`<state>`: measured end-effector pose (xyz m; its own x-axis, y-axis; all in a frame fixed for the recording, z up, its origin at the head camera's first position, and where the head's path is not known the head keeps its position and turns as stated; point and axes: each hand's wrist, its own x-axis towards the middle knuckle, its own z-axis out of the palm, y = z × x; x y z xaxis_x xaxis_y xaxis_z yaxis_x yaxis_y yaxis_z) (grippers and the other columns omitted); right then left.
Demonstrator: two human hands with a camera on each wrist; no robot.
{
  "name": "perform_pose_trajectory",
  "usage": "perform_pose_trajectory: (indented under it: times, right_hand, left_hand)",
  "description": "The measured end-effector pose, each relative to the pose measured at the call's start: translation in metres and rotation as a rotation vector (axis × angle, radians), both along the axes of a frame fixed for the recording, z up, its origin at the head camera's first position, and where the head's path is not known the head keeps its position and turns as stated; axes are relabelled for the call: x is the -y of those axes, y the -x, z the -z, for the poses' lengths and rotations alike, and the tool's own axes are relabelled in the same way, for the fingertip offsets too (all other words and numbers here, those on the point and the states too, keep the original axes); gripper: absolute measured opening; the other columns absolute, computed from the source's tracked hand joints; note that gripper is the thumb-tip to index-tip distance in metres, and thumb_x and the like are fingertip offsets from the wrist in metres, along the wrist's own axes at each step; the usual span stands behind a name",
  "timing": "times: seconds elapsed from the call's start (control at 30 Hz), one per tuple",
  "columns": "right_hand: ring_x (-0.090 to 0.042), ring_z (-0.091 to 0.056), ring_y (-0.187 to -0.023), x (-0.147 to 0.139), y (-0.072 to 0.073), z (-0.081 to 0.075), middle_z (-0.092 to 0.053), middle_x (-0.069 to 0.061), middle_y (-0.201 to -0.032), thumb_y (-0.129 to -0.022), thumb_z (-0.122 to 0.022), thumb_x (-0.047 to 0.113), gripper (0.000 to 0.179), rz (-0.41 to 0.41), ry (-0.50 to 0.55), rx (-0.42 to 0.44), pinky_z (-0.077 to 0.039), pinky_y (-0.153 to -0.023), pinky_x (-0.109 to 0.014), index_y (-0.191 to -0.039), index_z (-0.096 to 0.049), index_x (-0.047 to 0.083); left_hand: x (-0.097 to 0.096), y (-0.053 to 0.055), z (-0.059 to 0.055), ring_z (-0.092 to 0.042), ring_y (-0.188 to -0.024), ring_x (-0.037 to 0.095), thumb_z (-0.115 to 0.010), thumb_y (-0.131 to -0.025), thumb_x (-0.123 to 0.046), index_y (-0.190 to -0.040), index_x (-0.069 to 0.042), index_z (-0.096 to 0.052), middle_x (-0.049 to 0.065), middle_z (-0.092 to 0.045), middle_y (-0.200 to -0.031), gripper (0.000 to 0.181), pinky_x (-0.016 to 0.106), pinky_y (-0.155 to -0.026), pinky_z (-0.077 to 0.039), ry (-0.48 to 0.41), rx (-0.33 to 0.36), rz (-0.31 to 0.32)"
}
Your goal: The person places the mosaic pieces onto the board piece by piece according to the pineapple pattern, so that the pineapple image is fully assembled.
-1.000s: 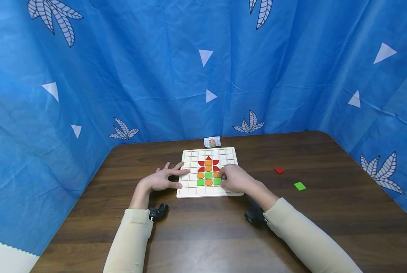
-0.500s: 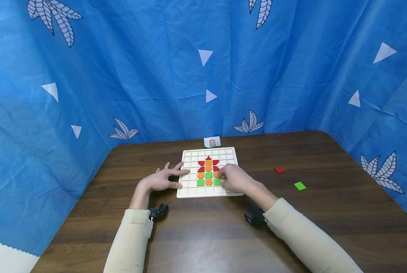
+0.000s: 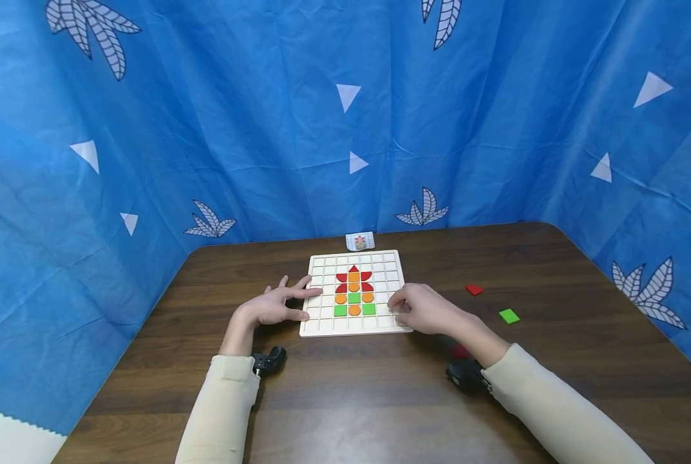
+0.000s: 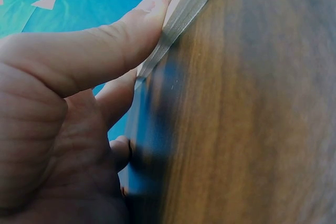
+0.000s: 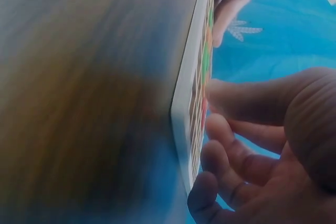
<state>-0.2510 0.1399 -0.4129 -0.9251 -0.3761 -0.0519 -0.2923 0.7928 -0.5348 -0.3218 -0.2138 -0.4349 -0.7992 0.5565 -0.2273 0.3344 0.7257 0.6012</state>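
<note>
A white grid board (image 3: 322, 327) lies on the table. In its cells sit green squares (image 3: 340, 310), orange pieces (image 3: 354, 310) and red pieces (image 3: 366, 276) that form a figure. My left hand (image 3: 271, 305) rests at the board's left edge with fingers spread; in the left wrist view its thumb (image 4: 126, 43) touches the rim. Over the board's right edge hovers my right hand (image 3: 425, 310), fingers loosely bent, with nothing visible between them. The right wrist view shows its thumb and fingertips close beside the grid (image 5: 197, 129).
A small printed card (image 3: 360, 241) lies behind the board. To the right are a loose red piece (image 3: 474, 290) and a green square (image 3: 509, 316). Another red piece (image 3: 461, 351) shows partly below the right wrist. A blue curtain (image 3: 299, 129) surrounds the table (image 3: 345, 399).
My right hand has drawn back to the right from the green square and orange circle on the figure's right side, now fully visible. My left hand has stayed in place.
</note>
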Motion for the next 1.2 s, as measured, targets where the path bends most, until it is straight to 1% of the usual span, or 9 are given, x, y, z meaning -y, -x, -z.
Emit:
perform_pose_trajectory:
  times: [0.1, 0.2, 0.3, 0.53, 0.8, 0.9, 1.1, 1.2]
  right_hand:
    - [-0.019, -0.055, -0.088, -0.010, -0.005, 0.001, -0.069, -0.004, -0.102, -0.089, -0.076, 0.005, 0.025, -0.014, 0.008, 0.003, -0.049, -0.074, -0.030, -0.114, -0.076, 0.006]
    - [-0.018, -0.055, -0.086, -0.021, -0.009, 0.002, -0.066, -0.004, -0.100, -0.088, -0.078, 0.006, 0.024, -0.036, 0.021, 0.001, -0.049, -0.071, -0.028, -0.112, -0.076, 0.008]
    - [-0.018, -0.055, -0.087, -0.032, -0.013, 0.003, -0.065, -0.002, -0.099, -0.088, -0.080, 0.008, 0.023, -0.051, 0.023, -0.004, -0.051, -0.072, -0.028, -0.110, -0.076, 0.010]
    - [-0.014, -0.059, -0.090, -0.059, -0.024, 0.005, -0.068, 0.004, -0.099, -0.088, -0.081, 0.013, 0.028, -0.063, 0.010, 0.004, -0.055, -0.079, -0.029, -0.115, -0.075, 0.013]
    - [-0.011, -0.055, -0.085, -0.094, -0.037, 0.009, -0.065, 0.005, -0.099, -0.088, -0.083, 0.021, 0.033, -0.131, 0.056, 0.016, -0.051, -0.073, -0.025, -0.117, -0.071, 0.012]
    - [-0.010, -0.056, -0.087, -0.106, -0.040, 0.009, -0.066, 0.007, -0.101, -0.087, -0.084, 0.027, 0.034, -0.148, 0.055, 0.013, -0.052, -0.075, -0.025, -0.116, -0.072, 0.015]
    - [-0.008, -0.055, -0.092, -0.118, -0.046, 0.010, -0.065, 0.009, -0.104, -0.085, -0.085, 0.035, 0.033, -0.186, 0.058, 0.023, -0.052, -0.078, -0.025, -0.112, -0.072, 0.021]
    - [-0.008, -0.054, -0.091, -0.119, -0.049, 0.010, -0.063, 0.009, -0.103, -0.084, -0.086, 0.035, 0.033, -0.182, 0.042, 0.045, -0.051, -0.077, -0.024, -0.110, -0.071, 0.024]
  left_hand:
    - [0.000, 0.000, -0.001, 0.013, -0.158, 0.047, -0.073, -0.095, -0.034, -0.152, -0.032, -0.052, 0.003, -0.013, -0.175, 0.061, 0.075, -0.119, 0.010, 0.000, 0.003, -0.002]
    - [-0.001, 0.000, -0.001, 0.013, -0.158, 0.048, -0.073, -0.095, -0.034, -0.152, -0.032, -0.052, 0.004, -0.013, -0.175, 0.061, 0.075, -0.119, 0.010, 0.003, 0.005, -0.005]
    - [-0.001, 0.001, -0.001, 0.013, -0.158, 0.048, -0.073, -0.094, -0.035, -0.152, -0.032, -0.052, 0.004, -0.014, -0.175, 0.062, 0.075, -0.119, 0.009, 0.006, 0.009, -0.010]
    - [-0.001, 0.000, -0.002, 0.012, -0.158, 0.048, -0.073, -0.094, -0.034, -0.151, -0.032, -0.053, 0.004, -0.015, -0.175, 0.061, 0.076, -0.119, 0.009, 0.000, 0.006, -0.014]
    - [-0.001, 0.001, -0.003, 0.012, -0.158, 0.049, -0.073, -0.094, -0.034, -0.152, -0.032, -0.053, 0.004, -0.015, -0.175, 0.061, 0.077, -0.118, 0.008, -0.001, 0.007, -0.018]
    - [-0.001, 0.001, -0.004, 0.012, -0.158, 0.048, -0.074, -0.094, -0.034, -0.152, -0.033, -0.052, 0.004, -0.014, -0.175, 0.062, 0.078, -0.118, 0.008, 0.000, 0.005, -0.017]
    - [0.000, 0.003, -0.002, 0.012, -0.158, 0.047, -0.074, -0.094, -0.034, -0.151, -0.034, -0.053, 0.003, -0.015, -0.175, 0.061, 0.078, -0.118, 0.008, -0.002, 0.009, -0.020]
    - [-0.001, 0.002, -0.002, 0.013, -0.159, 0.046, -0.074, -0.094, -0.033, -0.151, -0.034, -0.053, 0.001, -0.014, -0.175, 0.061, 0.076, -0.119, 0.009, -0.002, 0.020, -0.021]
